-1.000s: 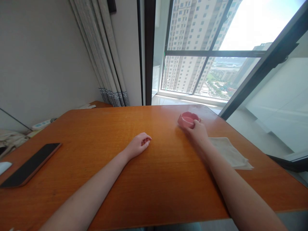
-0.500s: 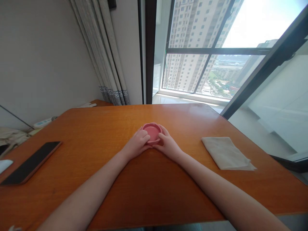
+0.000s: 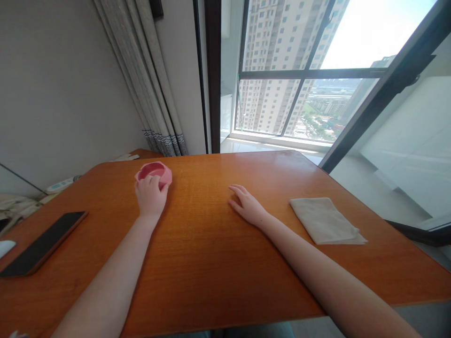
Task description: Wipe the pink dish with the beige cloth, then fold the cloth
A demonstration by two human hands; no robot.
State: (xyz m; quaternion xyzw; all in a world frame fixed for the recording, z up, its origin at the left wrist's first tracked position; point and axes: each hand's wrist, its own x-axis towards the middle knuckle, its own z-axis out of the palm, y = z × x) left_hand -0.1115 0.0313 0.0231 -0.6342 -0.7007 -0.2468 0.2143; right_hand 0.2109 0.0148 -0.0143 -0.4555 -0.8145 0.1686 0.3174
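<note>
My left hand grips the near rim of a small round pink dish at the back left of the wooden table. The dish is shallow, with a wavy outer edge, and looks a little tilted; whether it touches the tabletop I cannot tell. My fingers cover part of its inside. Near the middle of the table, my right hand holds nothing, its fingers stretched out and apart from the thumb. To the right of that hand lies a folded beige cloth.
A long black-topped flat object lies at the left, beside a white item at the picture's edge. Behind the table stand a grey curtain and a large window. A power strip sits beyond the left edge.
The pink dish, held by both hands at the centre before, has gone to the back left in my left hand. My right hand has let go and opened. The view has shifted slightly.
</note>
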